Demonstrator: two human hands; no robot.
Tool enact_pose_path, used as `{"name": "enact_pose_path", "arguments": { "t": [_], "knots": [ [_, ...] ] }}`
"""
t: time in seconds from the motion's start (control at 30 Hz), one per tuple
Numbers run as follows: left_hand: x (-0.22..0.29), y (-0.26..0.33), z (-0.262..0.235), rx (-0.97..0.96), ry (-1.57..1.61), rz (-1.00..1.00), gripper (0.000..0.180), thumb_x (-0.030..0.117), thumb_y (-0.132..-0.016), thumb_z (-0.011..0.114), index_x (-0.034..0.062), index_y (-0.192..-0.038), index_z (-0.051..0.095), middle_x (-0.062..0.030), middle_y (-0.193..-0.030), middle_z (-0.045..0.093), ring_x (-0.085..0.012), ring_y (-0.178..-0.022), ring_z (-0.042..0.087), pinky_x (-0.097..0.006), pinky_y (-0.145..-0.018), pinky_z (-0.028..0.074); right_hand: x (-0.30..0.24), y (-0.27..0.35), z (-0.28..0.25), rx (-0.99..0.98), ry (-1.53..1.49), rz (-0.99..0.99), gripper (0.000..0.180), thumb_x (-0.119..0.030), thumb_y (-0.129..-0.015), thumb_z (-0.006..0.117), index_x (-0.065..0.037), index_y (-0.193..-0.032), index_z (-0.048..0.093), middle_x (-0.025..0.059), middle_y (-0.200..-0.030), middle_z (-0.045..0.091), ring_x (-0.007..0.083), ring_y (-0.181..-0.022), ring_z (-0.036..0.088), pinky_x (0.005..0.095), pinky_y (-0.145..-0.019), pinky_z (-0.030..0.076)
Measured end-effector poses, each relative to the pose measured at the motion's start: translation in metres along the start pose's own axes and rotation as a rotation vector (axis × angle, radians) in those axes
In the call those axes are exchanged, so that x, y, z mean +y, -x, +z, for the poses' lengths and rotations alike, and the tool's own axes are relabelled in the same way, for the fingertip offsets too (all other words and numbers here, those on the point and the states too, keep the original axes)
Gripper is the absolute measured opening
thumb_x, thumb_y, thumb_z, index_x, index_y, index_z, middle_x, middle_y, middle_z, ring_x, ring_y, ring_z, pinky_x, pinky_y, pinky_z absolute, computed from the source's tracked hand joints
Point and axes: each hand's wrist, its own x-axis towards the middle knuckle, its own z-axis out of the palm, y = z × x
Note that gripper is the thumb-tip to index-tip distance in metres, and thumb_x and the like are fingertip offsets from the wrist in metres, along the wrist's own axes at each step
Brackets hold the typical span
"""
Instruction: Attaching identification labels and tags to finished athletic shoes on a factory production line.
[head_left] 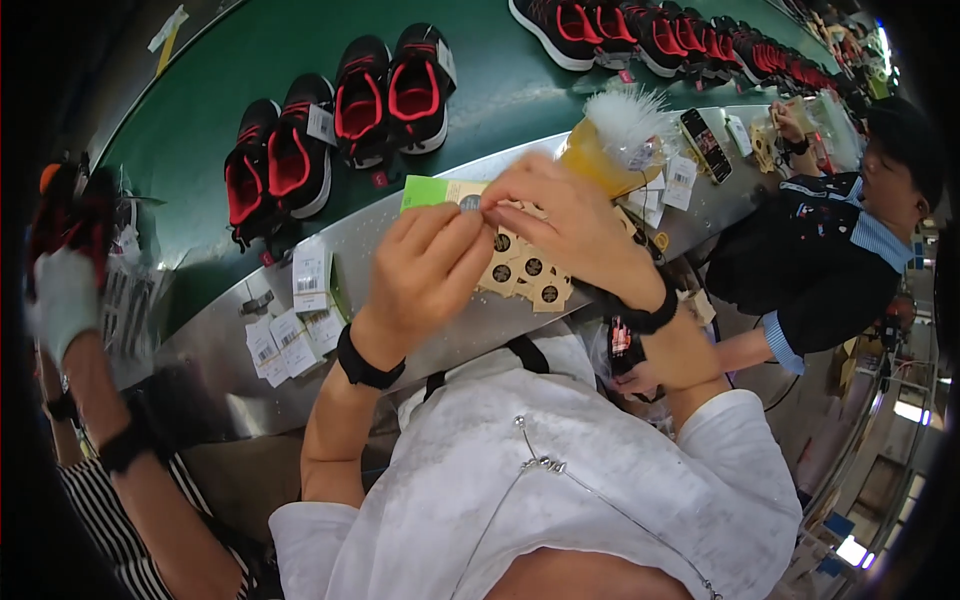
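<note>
My left hand [425, 270] and my right hand [570, 220] meet above the metal ledge, fingertips pinched together almost touching. Whatever sits between them is too small and covered to make out. Just behind my fingers a green and tan card [425, 190] shows, partly hidden by my left hand. Below my right hand lies a pile of tan paper pieces with round black stickers [533, 267]. White barcode tags [311, 280] lie in a cluster left of my left hand. Each wrist wears a black band.
Two pairs of black-and-red sneakers [361, 105] stand on the green belt [480, 90]; more sneakers [660, 38] line the far right. A yellow container [590, 160] with a white tuft and a phone [706, 146] are at right. Co-workers flank me: a gloved hand [66, 300] left, a dark-shirted person [810, 240] right.
</note>
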Motion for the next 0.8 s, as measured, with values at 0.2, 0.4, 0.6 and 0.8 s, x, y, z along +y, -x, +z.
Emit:
{"name": "enact_pose_path", "arguments": {
  "t": [0.2,0.4,0.6,0.8],
  "knots": [
    [-0.021,-0.04,0.003,-0.002,-0.003,-0.099,0.028,0.005,-0.065,0.072,0.0013,-0.091,0.061,-0.0087,-0.088,0.06,-0.0252,-0.073,0.059,-0.033,-0.061,0.047,-0.022,-0.075,-0.067,0.057,0.034,-0.24,0.014,-0.013,-0.089,0.054,-0.001,-0.095,0.058,0.0044,-0.081,0.064,0.0085,-0.073,0.059,0.0241,-0.069,0.046],
    [-0.046,-0.024,0.003,-0.073,-0.022,-0.254,0.029,0.005,-0.068,0.072,0.0024,-0.094,0.061,-0.0095,-0.091,0.061,-0.027,-0.076,0.059,-0.034,-0.063,0.047,0.041,-0.164,-0.219,0.07,0.082,-0.033,0.012,-0.012,-0.09,0.052,-0.004,-0.098,0.056,-0.0009,-0.071,0.057,0.0057,-0.069,0.058,0.0222,-0.059,0.046],
    [-0.07,-0.013,-0.015,-0.178,-0.1,-0.394,0.024,0.007,-0.07,0.068,0.0032,-0.094,0.061,-0.006,-0.091,0.059,-0.0225,-0.074,0.057,-0.033,-0.061,0.044,0.136,-0.208,-0.265,-0.053,1.416,0.484,0.037,-0.034,-0.081,0.055,0.0,-0.093,0.065,0.0209,-0.094,0.065,0.0362,-0.091,0.063,0.0439,-0.077,0.05],
    [-0.091,-0.017,-0.017,-0.245,-0.104,-0.411,0.029,0.008,-0.067,0.07,0.0043,-0.095,0.061,-0.0048,-0.093,0.059,-0.0216,-0.076,0.058,-0.033,-0.061,0.045,0.215,-0.223,-0.218,0.019,1.096,0.468,0.049,-0.047,-0.07,0.067,-0.003,-0.091,0.067,0.0196,-0.093,0.066,0.036,-0.089,0.064,0.0433,-0.078,0.05]
  ]
}}
